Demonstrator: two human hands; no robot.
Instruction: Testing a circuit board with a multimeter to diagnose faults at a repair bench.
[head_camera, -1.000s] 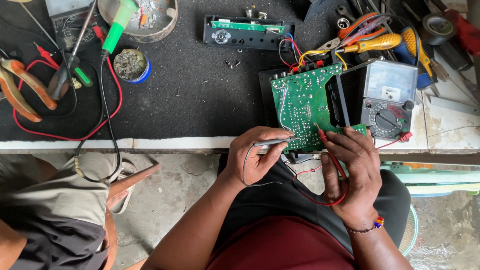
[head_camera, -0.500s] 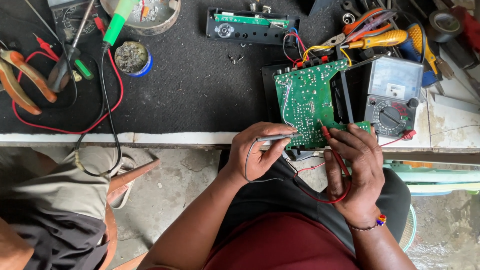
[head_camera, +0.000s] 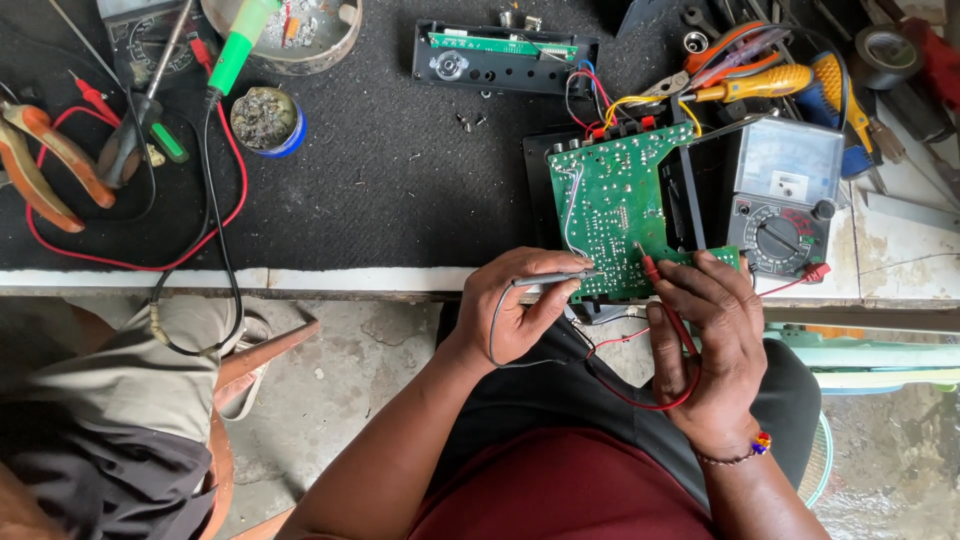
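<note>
The green circuit board (head_camera: 615, 215) stood tilted at the bench edge, solder side up. The left hand (head_camera: 520, 305) gripped a black probe (head_camera: 555, 280), the right hand (head_camera: 705, 345) a red probe (head_camera: 655, 275); an analog multimeter (head_camera: 785, 195) sat just beside.

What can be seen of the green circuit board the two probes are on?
The green circuit board shows its solder side, dotted with silvery joints and pale traces. It leans tilted at the bench's front edge against a black housing, with coloured wires at its top edge. The left hand holds a grey probe at its lower edge; the right hand presses a red probe onto it.
</note>
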